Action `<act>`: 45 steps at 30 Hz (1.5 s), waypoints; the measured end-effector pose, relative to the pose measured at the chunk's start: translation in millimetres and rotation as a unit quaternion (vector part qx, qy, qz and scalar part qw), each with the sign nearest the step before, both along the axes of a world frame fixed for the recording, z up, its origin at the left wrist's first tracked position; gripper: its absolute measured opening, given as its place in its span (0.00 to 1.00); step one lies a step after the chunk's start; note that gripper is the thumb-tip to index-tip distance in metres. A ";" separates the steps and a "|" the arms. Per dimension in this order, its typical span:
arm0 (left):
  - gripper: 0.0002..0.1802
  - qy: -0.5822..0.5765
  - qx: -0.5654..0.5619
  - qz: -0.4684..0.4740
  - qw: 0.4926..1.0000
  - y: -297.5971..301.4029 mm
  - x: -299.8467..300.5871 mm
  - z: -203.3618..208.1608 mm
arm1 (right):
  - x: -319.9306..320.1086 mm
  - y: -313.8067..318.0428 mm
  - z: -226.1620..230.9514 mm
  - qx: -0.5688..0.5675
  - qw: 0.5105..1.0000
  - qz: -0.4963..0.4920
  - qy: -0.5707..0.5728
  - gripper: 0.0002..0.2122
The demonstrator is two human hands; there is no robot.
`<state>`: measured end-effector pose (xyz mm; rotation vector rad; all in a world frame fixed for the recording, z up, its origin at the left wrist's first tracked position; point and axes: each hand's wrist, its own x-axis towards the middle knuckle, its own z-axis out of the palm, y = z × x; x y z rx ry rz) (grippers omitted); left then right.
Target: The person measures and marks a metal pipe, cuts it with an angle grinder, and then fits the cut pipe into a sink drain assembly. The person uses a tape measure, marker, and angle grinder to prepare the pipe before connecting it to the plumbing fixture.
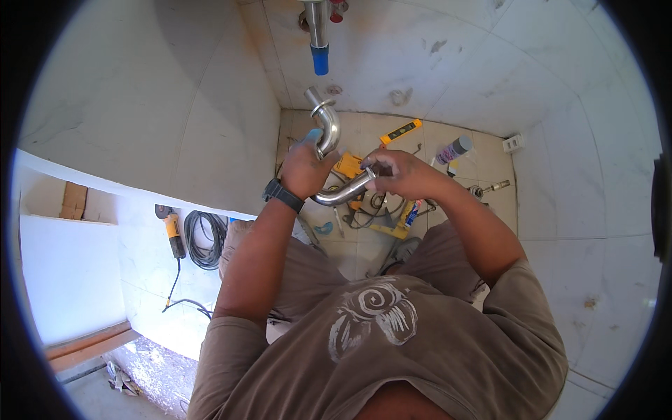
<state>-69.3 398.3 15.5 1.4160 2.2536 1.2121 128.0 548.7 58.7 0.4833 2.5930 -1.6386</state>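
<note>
A shiny curved metal drain trap pipe (pixel 331 128) is held over the floor between my two hands. My left hand (pixel 306 168), with a black watch at its wrist, is closed around the middle of the pipe and hides part of the bend. A light blue patch shows beside its fingers; I cannot make out what it is. At the lower, flanged end of the pipe, my right hand (pixel 397 173) has its fingers closed on the rim. The pipe's other end, with a loose collar, points up toward a vertical metal drain tube (pixel 319 24) tipped in blue (pixel 320 61), apart from it.
On the tiled floor lie a yellow level (pixel 402 131), a spray can (pixel 454 150), a yellow power tool (pixel 348 166), a tube (pixel 411 213) and cables. An angle grinder (pixel 171 231) and coiled cable (pixel 204 240) are at left. A tiled counter side (pixel 210 119) stands close to my left arm.
</note>
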 end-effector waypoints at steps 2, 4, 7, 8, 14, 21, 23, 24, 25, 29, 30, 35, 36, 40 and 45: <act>0.20 -0.040 -0.021 -0.013 0.999 -0.5 -2.6 1.2 | 3.3 0.8 1.2 0.089 0.985 0.047 0.143 0.28; 0.19 -0.048 -0.013 -0.021 0.999 -0.6 -3.9 2.8 | 6.2 0.2 6.5 0.033 0.997 0.025 0.070 0.30; 0.18 -0.046 -0.006 -0.020 0.999 -0.6 -2.3 4.0 | -8.3 10.5 14.2 -0.106 0.974 0.003 -0.200 0.35; 0.18 -0.044 0.006 -0.018 0.999 -0.9 -1.9 4.0 | -10.0 10.1 13.9 -0.138 0.964 -0.002 -0.227 0.36; 0.19 -0.029 0.003 -0.020 0.999 -3.2 -5.3 2.2 | -5.8 2.8 0.1 -0.150 0.977 -0.068 -0.139 0.35; 0.25 -0.019 -0.046 -0.013 0.999 -5.6 -5.8 4.8 | -9.3 -6.8 -2.1 -0.207 0.973 -0.060 -0.083 0.27; 0.26 -0.005 -0.043 -0.017 0.999 -5.8 -6.0 7.3 | -16.0 2.6 -2.6 -0.217 0.949 -0.071 -0.217 0.23; 0.26 -0.003 -0.050 -0.017 0.999 -5.8 -6.2 8.3 | -15.8 4.5 -5.0 -0.215 0.957 -0.045 -0.190 0.22; 0.26 0.001 -0.050 -0.016 0.999 -6.0 -5.8 8.9 | -14.3 5.1 -7.9 -0.208 0.967 -0.033 -0.146 0.22; 0.27 -0.010 -0.073 0.001 0.997 -5.0 -6.5 10.9 | -7.1 10.9 -16.3 -0.083 0.996 0.031 -0.023 0.20; 0.27 -0.016 -0.073 -0.005 0.997 -5.1 -7.4 11.3 | -6.5 9.7 -18.4 -0.075 0.996 0.045 0.017 0.20; 0.28 -0.022 -0.092 -0.020 0.995 -7.6 -13.6 8.9 | -8.7 -2.7 -25.5 -0.251 0.962 -0.083 -0.067 0.22; 0.26 -0.010 -0.089 -0.016 0.996 -7.4 -14.1 7.1 | -9.9 -1.8 -25.5 -0.255 0.956 -0.086 -0.120 0.23; 0.24 0.037 -0.059 0.008 0.998 -8.1 -14.4 -1.2 | -17.3 -0.9 -28.2 -0.245 0.953 -0.044 -0.170 0.20; 0.27 -0.034 -0.136 -0.017 0.990 -7.9 -21.5 -2.2 | -9.7 3.1 -32.0 -0.190 0.982 0.021 -0.003 0.19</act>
